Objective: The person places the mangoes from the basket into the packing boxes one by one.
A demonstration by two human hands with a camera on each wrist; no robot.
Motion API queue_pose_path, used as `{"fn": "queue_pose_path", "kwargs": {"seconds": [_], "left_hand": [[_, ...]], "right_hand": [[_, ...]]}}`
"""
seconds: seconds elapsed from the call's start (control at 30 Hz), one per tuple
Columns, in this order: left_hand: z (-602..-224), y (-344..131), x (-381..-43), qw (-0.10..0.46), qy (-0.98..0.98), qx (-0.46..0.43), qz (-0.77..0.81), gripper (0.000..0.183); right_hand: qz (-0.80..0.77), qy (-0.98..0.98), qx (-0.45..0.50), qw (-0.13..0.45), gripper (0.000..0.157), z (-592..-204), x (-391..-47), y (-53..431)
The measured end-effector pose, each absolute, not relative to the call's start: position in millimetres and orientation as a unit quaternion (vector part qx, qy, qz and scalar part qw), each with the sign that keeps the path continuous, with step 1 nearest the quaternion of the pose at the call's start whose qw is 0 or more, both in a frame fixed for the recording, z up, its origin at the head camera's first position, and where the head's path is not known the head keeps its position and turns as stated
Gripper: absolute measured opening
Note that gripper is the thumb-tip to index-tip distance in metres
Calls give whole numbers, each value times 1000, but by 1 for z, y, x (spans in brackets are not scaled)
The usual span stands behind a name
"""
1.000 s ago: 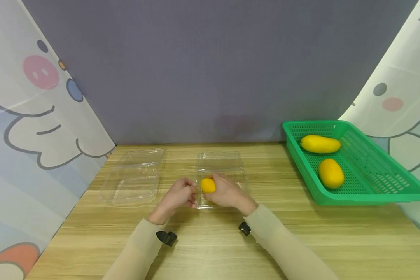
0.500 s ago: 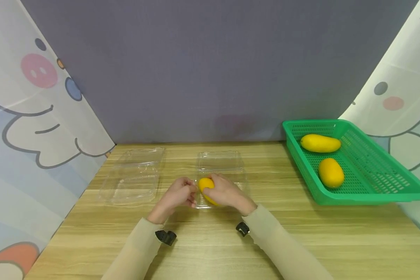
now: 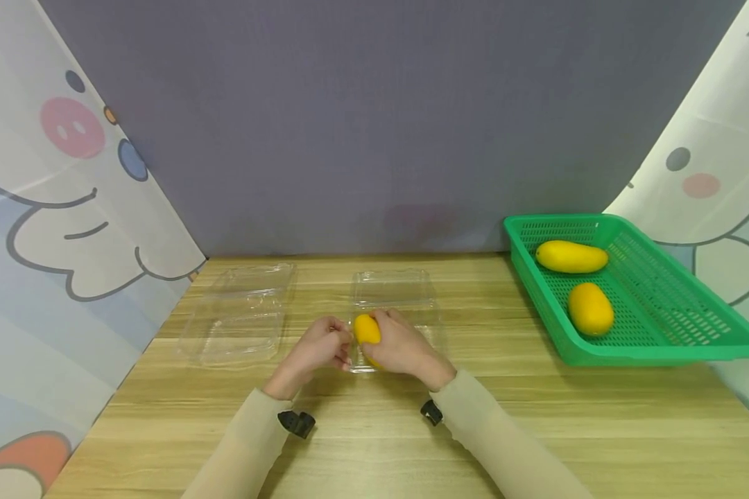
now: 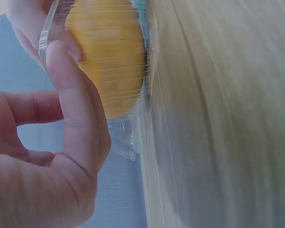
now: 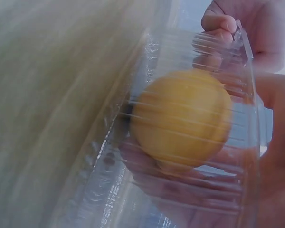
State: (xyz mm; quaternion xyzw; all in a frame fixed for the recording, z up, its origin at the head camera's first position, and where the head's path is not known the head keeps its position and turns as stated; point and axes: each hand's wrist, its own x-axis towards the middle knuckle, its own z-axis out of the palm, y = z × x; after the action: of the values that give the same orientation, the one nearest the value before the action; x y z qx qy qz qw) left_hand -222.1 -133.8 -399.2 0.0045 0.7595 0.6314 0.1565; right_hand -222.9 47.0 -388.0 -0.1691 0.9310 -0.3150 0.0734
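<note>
A yellow mango point(image 3: 366, 330) lies at the left side of a hinged clear plastic clamshell box point(image 3: 390, 296), inside its tray. My right hand point(image 3: 403, 343) grips the mango from the right, fingers reaching down into the tray; the right wrist view shows the mango point(image 5: 183, 118) and fingers through the ribbed wall. At the box's left rim my left hand point(image 3: 322, 345) holds the edge with curled fingers. In the left wrist view, a fingertip of the left hand point(image 4: 76, 118) is right at the rim, and the mango point(image 4: 107, 59) shows behind the plastic.
A second clear clamshell box point(image 3: 240, 315) sits with its lid up on the left of the wooden table point(image 3: 362, 443). On the right, a green basket point(image 3: 630, 360) holds two yellow mangoes point(image 3: 590, 309). A grey panel point(image 3: 374, 138) stands behind the table.
The mango has turned in the right hand and shifted slightly left inside the box. The right hand's fingers have changed their grip on it. The left hand has stayed at the rim.
</note>
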Motion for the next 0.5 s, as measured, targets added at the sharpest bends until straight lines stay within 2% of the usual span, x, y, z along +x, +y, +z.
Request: {"fn": "queue_pose_path", "kwargs": {"seconds": [0.5], "left_hand": [[-399,-134,-222,155,760,8,631,14]], "right_hand": [[-273,943,-183,57,60,-385,-217,46]]}}
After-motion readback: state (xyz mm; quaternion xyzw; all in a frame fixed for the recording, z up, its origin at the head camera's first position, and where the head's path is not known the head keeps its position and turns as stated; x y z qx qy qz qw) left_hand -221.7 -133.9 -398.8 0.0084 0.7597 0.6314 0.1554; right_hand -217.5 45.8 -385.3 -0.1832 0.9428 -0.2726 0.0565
